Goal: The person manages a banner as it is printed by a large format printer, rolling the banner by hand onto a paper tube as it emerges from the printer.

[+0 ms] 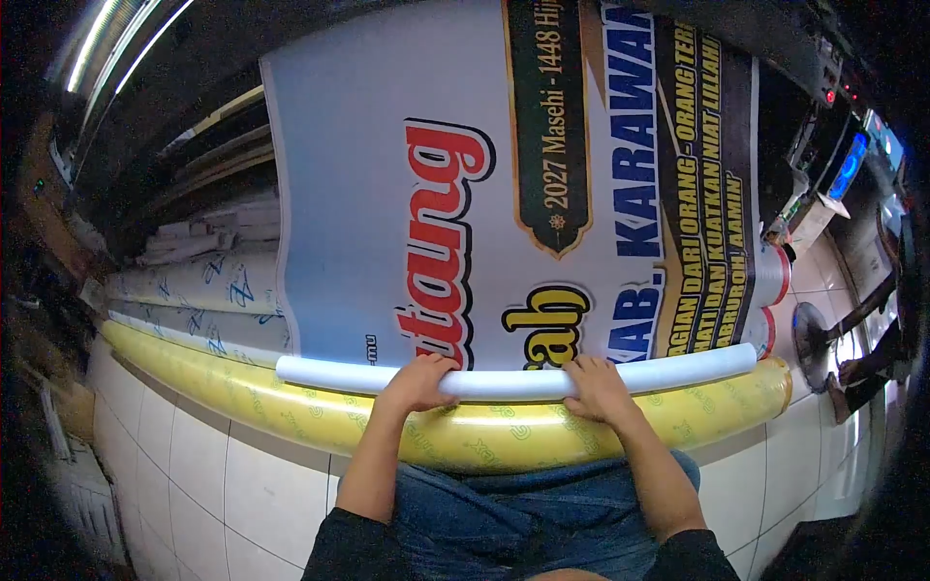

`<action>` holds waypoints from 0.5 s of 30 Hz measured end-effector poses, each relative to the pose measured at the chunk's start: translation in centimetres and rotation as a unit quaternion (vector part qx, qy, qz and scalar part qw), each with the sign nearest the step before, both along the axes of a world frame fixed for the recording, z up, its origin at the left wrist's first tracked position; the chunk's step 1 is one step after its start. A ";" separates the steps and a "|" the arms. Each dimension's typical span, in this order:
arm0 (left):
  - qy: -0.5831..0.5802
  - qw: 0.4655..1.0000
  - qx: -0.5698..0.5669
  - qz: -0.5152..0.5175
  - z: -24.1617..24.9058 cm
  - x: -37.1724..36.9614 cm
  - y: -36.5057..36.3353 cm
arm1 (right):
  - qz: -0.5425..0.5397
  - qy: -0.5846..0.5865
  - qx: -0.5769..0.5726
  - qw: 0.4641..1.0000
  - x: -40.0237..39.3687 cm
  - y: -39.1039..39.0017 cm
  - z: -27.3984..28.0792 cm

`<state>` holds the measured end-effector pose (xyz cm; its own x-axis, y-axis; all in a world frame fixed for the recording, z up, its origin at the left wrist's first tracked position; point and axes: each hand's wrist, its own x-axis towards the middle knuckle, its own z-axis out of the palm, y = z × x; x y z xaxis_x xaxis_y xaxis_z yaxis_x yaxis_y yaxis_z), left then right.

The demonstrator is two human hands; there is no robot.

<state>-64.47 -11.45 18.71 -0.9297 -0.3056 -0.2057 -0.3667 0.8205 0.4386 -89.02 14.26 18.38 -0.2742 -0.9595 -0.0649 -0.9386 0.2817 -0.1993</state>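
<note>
The large printed banner with red, blue and gold lettering [339,174] fills the upper middle of the frame, its lower end wound into a white roll [513,385]. The left hand [421,382] and right hand [596,389] — set apart, fingers curled over it — hold that roll against the long yellow plastic-wrapped roll [484,436], just above the blue jeans [523,513] at lower centre.

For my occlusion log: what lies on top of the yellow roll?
The white rolled-up banner end appears to rest along the yellow roll; what it covers there is hidden.
</note>
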 end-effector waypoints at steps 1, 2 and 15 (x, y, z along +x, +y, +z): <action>-0.009 1.000 -0.002 0.005 0.2 0.0 0.1 | -0.001 0.001 0.002 1.000 -0.1 0.0 0.0; -0.008 1.000 0.000 0.005 0.2 0.0 0.0 | 0.000 0.000 0.010 1.000 -0.1 -0.2 -0.1; 0.924 0.351 -0.144 -0.046 34.0 14.7 12.0 | 0.023 0.135 -0.645 0.752 -1.1 14.9 29.4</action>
